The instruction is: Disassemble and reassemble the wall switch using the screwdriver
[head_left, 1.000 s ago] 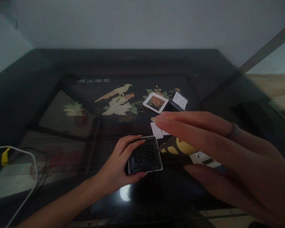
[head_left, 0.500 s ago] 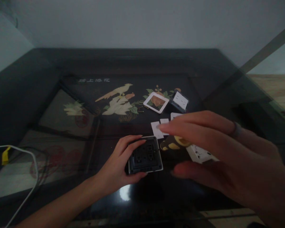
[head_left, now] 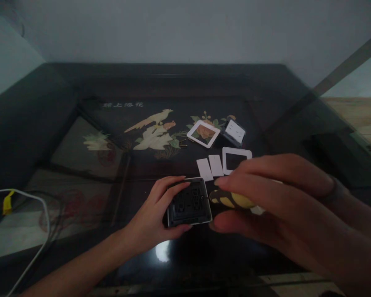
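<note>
Currently, left hand (head_left: 154, 211) gripping black module (head_left: 188, 206), right hand (head_left: 299, 218) around yellow-black screwdriver (head_left: 235, 200), its closure unclear.

You wear a narrow ring (head_left: 332, 191) on one finger of your right hand (head_left: 309, 218), its exact colour lost in the dimness. Your left hand (head_left: 154, 212) is bare, as is its slender forearm (head_left: 102, 255).

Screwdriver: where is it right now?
Head view, right of and below centre: the screwdriver is within the curl of the right hand, its tip end at the right side of the black unit in the left hand.
</note>
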The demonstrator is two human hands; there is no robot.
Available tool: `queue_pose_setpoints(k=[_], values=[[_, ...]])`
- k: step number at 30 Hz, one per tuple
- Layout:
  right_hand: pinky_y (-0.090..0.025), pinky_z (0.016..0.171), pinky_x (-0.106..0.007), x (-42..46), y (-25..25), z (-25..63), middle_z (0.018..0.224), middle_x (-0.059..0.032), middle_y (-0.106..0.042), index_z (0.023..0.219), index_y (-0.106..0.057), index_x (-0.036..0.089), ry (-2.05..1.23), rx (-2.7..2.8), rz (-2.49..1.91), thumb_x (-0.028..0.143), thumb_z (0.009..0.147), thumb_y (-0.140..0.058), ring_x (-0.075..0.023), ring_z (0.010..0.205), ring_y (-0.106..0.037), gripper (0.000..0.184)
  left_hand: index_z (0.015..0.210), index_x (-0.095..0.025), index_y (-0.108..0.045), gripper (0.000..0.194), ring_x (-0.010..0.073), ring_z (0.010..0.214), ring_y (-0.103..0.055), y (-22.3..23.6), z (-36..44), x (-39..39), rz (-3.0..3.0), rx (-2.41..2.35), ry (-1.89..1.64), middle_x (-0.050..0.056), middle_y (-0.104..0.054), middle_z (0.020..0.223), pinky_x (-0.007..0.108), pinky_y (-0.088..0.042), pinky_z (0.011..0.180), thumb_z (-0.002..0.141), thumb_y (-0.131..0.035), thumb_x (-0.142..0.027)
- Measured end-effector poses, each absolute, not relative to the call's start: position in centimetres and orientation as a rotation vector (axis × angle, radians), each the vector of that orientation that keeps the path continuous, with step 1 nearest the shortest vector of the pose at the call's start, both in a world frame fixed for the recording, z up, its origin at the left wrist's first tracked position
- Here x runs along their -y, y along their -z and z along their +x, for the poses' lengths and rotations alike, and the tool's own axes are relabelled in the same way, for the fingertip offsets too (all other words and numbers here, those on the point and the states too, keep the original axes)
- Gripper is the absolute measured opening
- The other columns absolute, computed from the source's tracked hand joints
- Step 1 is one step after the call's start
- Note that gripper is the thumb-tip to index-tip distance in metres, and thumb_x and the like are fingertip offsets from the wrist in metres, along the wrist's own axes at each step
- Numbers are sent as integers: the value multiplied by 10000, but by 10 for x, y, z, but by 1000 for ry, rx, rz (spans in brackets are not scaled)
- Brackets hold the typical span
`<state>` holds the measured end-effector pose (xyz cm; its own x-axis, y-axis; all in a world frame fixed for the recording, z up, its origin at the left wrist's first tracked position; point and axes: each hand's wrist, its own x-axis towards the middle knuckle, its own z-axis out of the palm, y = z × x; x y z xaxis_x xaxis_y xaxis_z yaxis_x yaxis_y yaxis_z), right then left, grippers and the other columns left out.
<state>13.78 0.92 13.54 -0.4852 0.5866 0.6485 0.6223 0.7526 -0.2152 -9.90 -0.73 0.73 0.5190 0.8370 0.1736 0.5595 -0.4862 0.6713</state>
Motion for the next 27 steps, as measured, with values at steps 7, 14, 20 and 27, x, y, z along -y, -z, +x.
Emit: queue_pose_setpoints(k=[7,14,20,27], values=[[-591,788,-129,-17,-145,140,1119,22,-748,1235,-641,246,-232,2321,-832,122,924,-534,-117,963,-731,351,1413,-275,-317,765,337,1320,-414,-8,-99,7,2266,-1146,-664,123,-400,1428,530,-422,1095,775,-737,-311],[-511,492,-188,-11,-131,137,871,58,-696,1025,-669,291,21,2196,-866,164,810,-712,-82,607,-656,253,1411,-275,-331,747,342,1304,-434,-6,-99,8,2259,-1124,-703,126,-421,1418,548,-436,1072,779,-727,-312],[-547,936,-184,-17,-141,139,1277,-49,-665,1253,-580,187,-253,2361,-826,143,946,-520,-144,1135,-662,316,1420,-279,-307,778,338,1334,-413,-9,-99,7,2273,-1148,-659,121,-400,1445,544,-415,1101,771,-735,-301],[-565,640,-168,-16,-137,137,944,37,-698,1062,-630,266,-160,2303,-893,137,909,-590,-110,789,-701,205,1403,-280,-326,754,340,1296,-453,-9,-98,7,2283,-1154,-678,123,-434,1399,524,-456,1065,767,-731,-307]])
